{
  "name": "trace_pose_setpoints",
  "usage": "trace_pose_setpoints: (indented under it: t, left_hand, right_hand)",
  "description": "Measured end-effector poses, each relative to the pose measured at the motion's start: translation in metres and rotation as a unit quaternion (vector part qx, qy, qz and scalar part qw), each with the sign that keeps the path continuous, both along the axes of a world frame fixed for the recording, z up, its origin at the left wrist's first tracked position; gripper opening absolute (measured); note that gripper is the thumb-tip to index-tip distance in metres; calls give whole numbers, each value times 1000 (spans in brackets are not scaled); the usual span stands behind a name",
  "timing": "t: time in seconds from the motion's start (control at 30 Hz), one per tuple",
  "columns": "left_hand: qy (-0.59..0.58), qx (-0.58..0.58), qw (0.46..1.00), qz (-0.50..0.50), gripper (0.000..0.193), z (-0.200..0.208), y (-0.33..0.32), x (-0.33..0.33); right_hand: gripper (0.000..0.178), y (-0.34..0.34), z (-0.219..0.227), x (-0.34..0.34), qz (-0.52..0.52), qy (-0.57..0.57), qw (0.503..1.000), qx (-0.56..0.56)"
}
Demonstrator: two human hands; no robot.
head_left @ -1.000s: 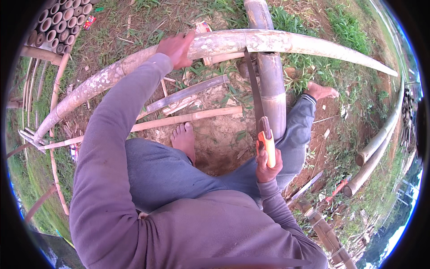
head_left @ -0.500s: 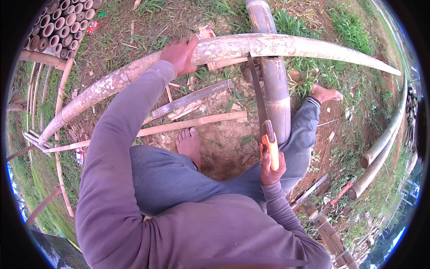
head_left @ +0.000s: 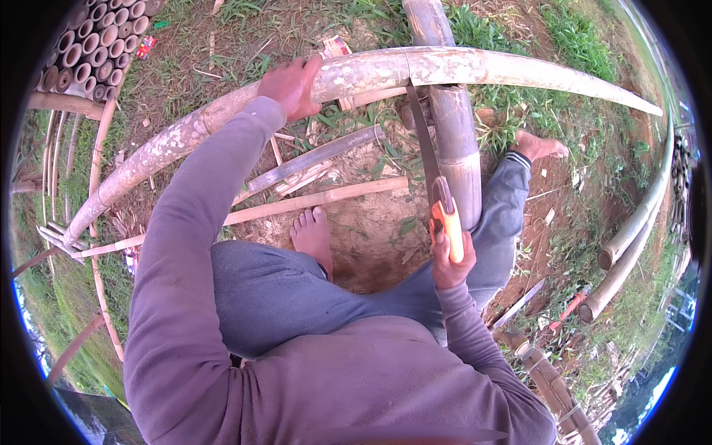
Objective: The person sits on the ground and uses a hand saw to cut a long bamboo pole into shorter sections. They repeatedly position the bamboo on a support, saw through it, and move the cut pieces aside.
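I see the long bamboo pole point(head_left: 356, 74) lying crosswise over a thicker bamboo trunk point(head_left: 452, 141), which props it off the ground so a blade can pass through it. My left hand point(head_left: 291, 85) lies on top of that pole, fingers wrapped over it and pressing down, apparently to keep it from rolling. The cut sits well to the right of this hand, just where the pole crosses the trunk.

My right hand point(head_left: 449, 259) is clenched around the orange handle of the handsaw point(head_left: 437, 178). The blade runs straight up from this hand to the pole, its far end in the cut. Left of this hand my bare foot point(head_left: 313, 233) rests on the soil, and a split bamboo strip point(head_left: 319, 199) lies just beyond it.

Compared with 1 second ago, the saw has gone forward: then the blade was drawn back near my hand, now it reaches the pole. My left hand has kept its grip at the same spot.
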State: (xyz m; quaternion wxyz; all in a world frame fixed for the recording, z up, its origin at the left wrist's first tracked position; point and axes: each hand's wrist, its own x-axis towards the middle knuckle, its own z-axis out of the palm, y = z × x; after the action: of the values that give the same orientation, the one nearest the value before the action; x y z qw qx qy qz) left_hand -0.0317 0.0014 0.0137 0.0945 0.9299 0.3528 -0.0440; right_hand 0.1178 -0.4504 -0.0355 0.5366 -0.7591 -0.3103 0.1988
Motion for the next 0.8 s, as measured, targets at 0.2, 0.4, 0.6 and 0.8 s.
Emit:
trace_pose_setpoints:
  t: [0.2, 0.4, 0.6, 0.8]
  left_hand:
    - [-7, 9, 1000, -11, 87, -13, -2, 13]
    - [9, 0, 1000, 4, 93, 13, 7, 3]
    - [9, 11, 1000, -2, 93, -8, -2, 2]
    - [-23, 17, 999, -22, 93, -6, 4, 9]
  right_hand:
    - [14, 150, -22, 56, -20, -30, 998, 44]
    - [16, 166, 15, 43, -20, 3, 999, 43]
    - [18, 8, 49, 1, 16, -25, 999, 40]
    - [23, 217, 49, 71, -1, -45, 998, 31]
